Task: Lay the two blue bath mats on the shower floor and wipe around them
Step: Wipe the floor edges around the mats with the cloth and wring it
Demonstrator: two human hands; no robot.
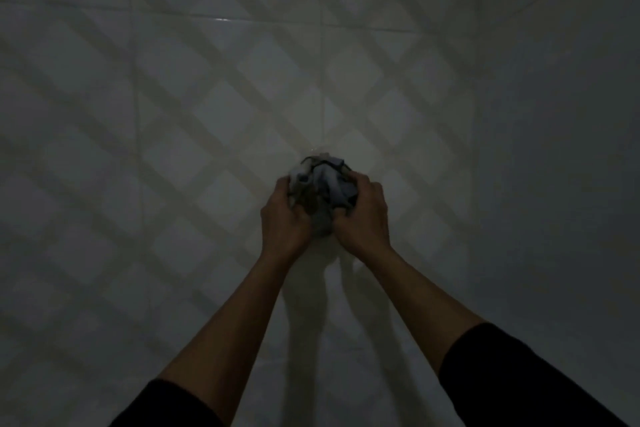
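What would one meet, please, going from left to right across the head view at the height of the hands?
Tiled wall → left hand → bunched grey-blue cloth gripped between both hands → right hand → tiled wall again, then the darker side wall past the corner.

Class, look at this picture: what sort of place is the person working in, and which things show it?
Probably a dim tiled bathroom or shower: large glossy white tiles meet at a corner, and both hands press a bunched cloth.
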